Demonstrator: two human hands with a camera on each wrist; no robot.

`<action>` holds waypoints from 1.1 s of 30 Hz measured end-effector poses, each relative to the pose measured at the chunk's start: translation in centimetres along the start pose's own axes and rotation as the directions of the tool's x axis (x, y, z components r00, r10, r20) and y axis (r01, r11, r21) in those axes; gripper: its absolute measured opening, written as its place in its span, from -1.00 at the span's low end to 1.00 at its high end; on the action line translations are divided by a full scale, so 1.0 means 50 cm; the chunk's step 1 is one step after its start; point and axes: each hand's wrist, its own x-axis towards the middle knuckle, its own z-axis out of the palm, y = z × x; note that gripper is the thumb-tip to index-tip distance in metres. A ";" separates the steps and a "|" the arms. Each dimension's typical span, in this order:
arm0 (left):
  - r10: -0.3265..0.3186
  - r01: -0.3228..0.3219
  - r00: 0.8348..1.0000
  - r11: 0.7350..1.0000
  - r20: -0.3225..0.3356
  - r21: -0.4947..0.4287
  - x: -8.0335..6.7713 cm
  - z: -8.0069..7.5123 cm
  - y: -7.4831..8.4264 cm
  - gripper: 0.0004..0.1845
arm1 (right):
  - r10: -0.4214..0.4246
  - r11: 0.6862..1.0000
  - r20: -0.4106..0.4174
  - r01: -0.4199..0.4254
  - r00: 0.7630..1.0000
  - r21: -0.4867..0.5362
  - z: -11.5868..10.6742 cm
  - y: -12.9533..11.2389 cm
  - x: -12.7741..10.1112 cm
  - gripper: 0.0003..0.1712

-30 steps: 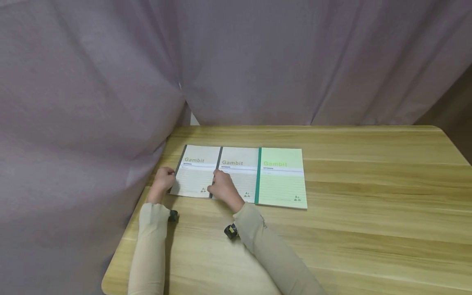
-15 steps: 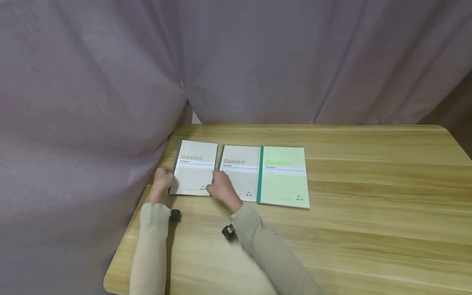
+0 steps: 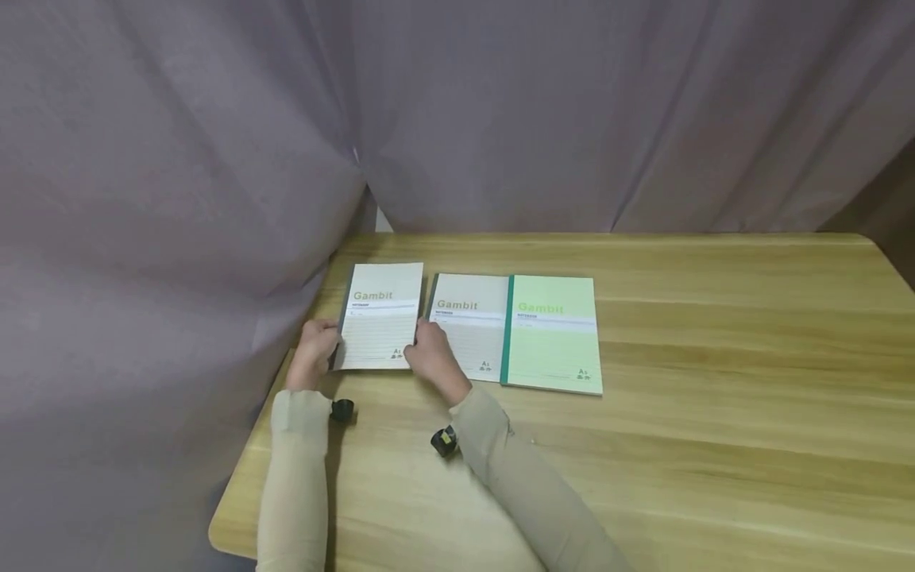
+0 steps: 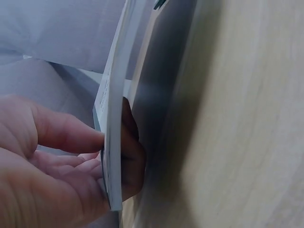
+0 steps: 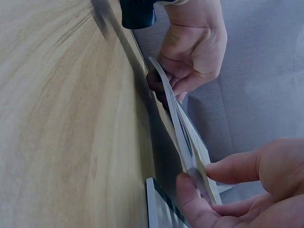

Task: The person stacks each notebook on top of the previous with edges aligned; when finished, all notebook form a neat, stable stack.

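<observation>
Both hands hold the leftmost notebook (image 3: pixel 381 318), a white-covered one with a dark spine and "Gambit" printed on it. My left hand (image 3: pixel 315 349) pinches its spine side, thumb on the cover and fingers underneath, as the left wrist view shows. The right hand (image 3: pixel 436 357) grips the opposite edge near the lower corner, between thumb and fingers (image 5: pixel 190 194). In both wrist views the notebook is raised off the table, with a shadow below it. Close on its right lies a second grey-white notebook (image 3: pixel 468 334), partly behind the right hand. A green notebook (image 3: pixel 554 334) with a green spine adjoins that one.
The wooden table (image 3: pixel 715 357) extends far to the right, and its left edge runs close beside the left arm. Grey-purple curtains (image 3: pixel 500 119) hang behind the table and along its left side. A dark camera (image 3: pixel 444 442) sits at the right wrist.
The leftmost notebook has come up off the table in both hands and shifted slightly away from the middle notebook, leaving a gap. The other two notebooks stay in place; the head view tilts slightly.
</observation>
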 end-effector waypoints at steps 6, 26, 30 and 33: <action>0.017 -0.018 0.999 1.000 0.040 0.017 -0.008 -0.005 0.000 -0.34 | -0.017 0.999 -0.030 0.018 0.999 0.039 -0.006 -0.001 0.002 -0.71; 0.080 -0.087 0.988 0.995 0.129 0.045 -0.029 -0.022 0.016 -0.43 | 0.021 0.989 -0.027 -0.017 0.999 0.150 -0.031 -0.001 -0.013 -0.47; 0.110 -0.107 0.981 0.994 0.162 -0.024 -0.039 -0.023 0.019 -0.47 | 0.009 0.992 -0.029 -0.006 1.000 0.126 -0.045 -0.008 -0.022 -0.48; 0.128 -0.121 0.974 0.991 0.185 -0.049 -0.046 -0.025 0.019 -0.48 | -0.005 0.994 -0.036 0.009 0.999 0.105 -0.055 -0.016 -0.029 -0.49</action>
